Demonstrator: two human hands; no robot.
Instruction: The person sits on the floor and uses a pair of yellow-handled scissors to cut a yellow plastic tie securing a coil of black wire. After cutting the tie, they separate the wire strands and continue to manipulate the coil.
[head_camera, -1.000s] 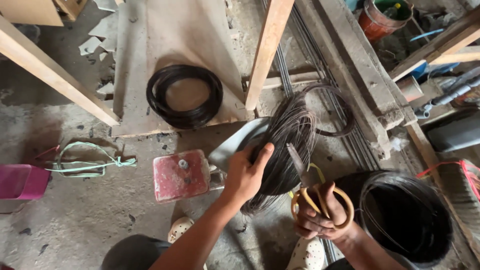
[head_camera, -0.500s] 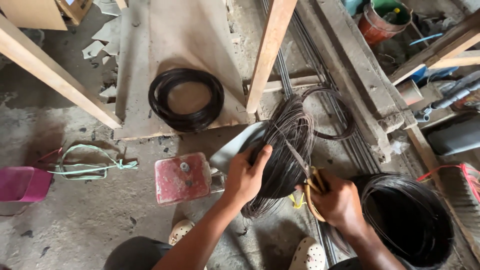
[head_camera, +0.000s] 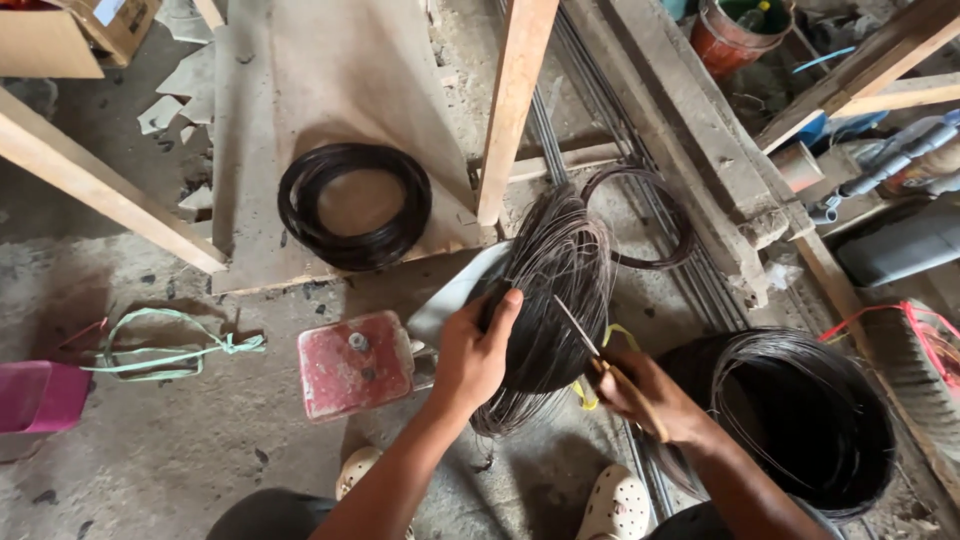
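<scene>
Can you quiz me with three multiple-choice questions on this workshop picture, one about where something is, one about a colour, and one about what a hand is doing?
1. Where does the black wire coil lie?
A. on the flat wooden board
B. inside the orange bucket
C. on the pink tub

2. What colour is the small square block on the floor beside the left hand?
A. blue
B. red
C. white

3. What is the right hand doing?
A. resting open on the floor
B. gripping a yellow-handled cutting tool
C. lifting the cardboard box

Answers: 1 A, the coil sits flat on the pale board between the timber legs. 2 B, its worn top is red. 3 B, the fingers are closed around the tool, whose blade points at the thin wire bundle that the left hand grips.
</scene>
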